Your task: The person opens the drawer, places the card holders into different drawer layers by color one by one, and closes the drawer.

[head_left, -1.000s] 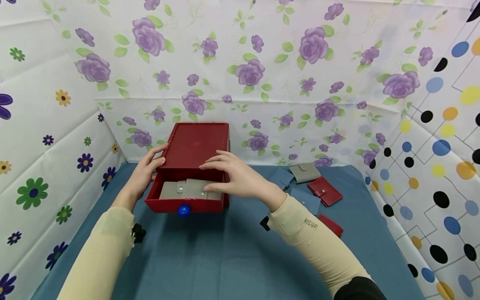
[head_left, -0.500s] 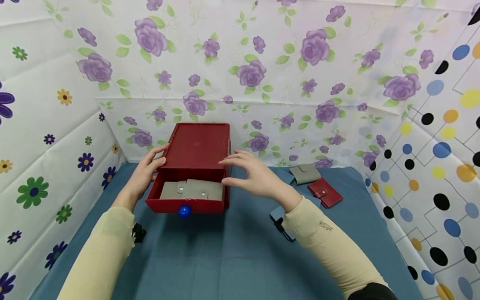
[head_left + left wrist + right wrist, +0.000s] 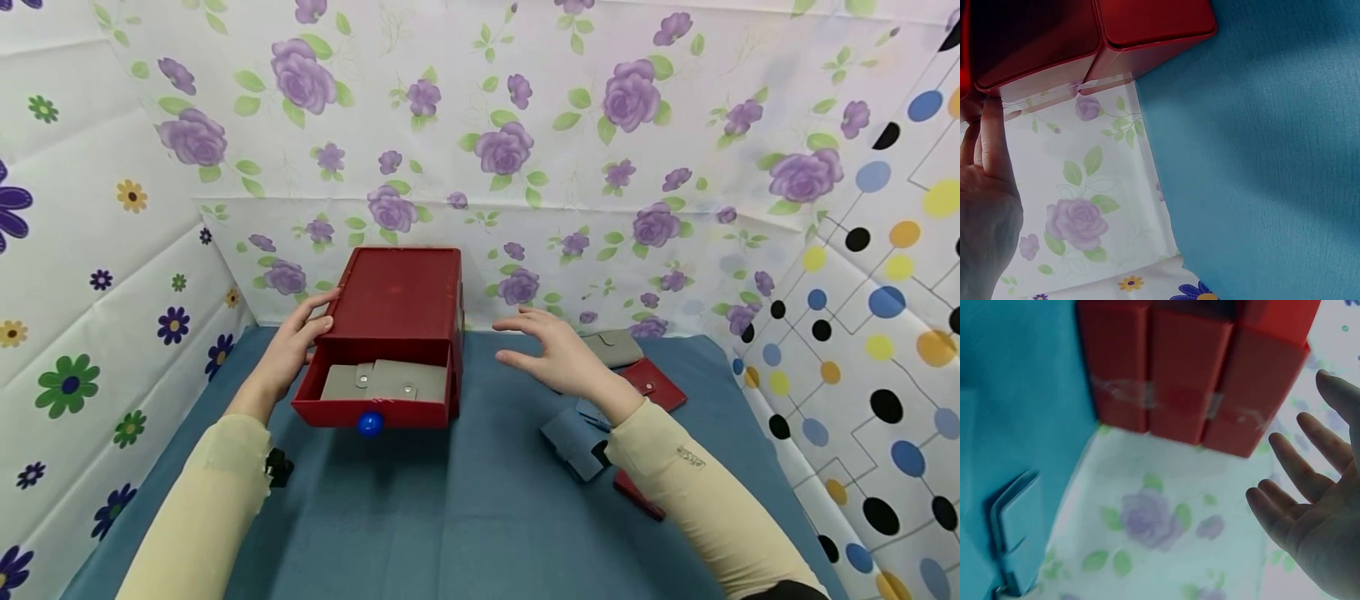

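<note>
My left hand (image 3: 292, 354) rests against the left side of a red drawer box (image 3: 397, 292). In the left wrist view its straight fingers (image 3: 994, 134) touch the box's side. The box's top drawer (image 3: 330, 412), with a blue knob (image 3: 370, 424), stands pulled out. Inside lie two grey snap wallets, the left one (image 3: 341, 383) partly behind the right one (image 3: 420, 381). My right hand (image 3: 558, 354) hovers apart from the box, to its right, fingers spread and holding nothing; the right wrist view shows the palm (image 3: 1329, 525).
Right of the box, a grey wallet (image 3: 617, 347), a red wallet (image 3: 663, 387), a blue wallet (image 3: 573, 443) and another red wallet (image 3: 637, 496) lie on the blue cloth (image 3: 465, 517), partly hidden by my right arm. Flowered sheets (image 3: 555, 217) stand behind and beside the table.
My right hand has moved right, from over the open drawer and its grey wallets to the space beside the box. My left hand stays against the box.
</note>
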`<state>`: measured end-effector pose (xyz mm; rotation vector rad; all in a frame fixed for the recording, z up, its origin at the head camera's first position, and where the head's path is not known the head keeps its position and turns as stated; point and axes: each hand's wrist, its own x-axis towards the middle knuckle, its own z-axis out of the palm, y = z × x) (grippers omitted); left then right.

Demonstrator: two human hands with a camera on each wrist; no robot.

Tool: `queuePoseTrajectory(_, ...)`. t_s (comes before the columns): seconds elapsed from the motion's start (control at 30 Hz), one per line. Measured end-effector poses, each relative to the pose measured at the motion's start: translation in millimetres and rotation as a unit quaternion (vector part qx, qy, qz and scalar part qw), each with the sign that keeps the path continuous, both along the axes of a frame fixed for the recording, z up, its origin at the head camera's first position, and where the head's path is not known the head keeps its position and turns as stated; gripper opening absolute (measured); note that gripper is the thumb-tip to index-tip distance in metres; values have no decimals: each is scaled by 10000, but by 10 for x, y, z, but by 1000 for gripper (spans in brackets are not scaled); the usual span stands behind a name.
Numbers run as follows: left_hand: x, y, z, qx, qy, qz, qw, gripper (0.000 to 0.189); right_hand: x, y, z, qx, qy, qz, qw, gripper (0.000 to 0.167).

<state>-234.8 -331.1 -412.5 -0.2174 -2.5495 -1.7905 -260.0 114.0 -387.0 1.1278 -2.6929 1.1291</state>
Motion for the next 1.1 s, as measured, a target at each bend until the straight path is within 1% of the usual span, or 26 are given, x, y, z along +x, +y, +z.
queuePoseTrajectory(0.2,2,1,3,36,-17,-15,10000,60,-116,260,-210,270,-273,-388,9985,51)
queuePoseTrajectory(0.43,-3,2,0,30,6,11,10000,60,-248,502,-461,474,-615,-653,9948,51)
queuePoseTrajectory(0.6,-4,-4,-5,37,11,38,10000,60,-368,675,-669,573,-823,-898,9909,52)
queuePoseTrajectory(0.77,-4,-6,-5,58,6,50,10000,60,-456,844,-833,684,-978,-1198,9856,50)
queuePoseTrajectory(0.9,-2,-2,-5,46,10,49,10000,60,-501,975,-935,729,-1002,-1406,9823,47)
queuePoseTrajectory(1.1,0,5,3,42,-10,49,10000,61,-567,1115,-1041,875,-898,-1627,9787,46)
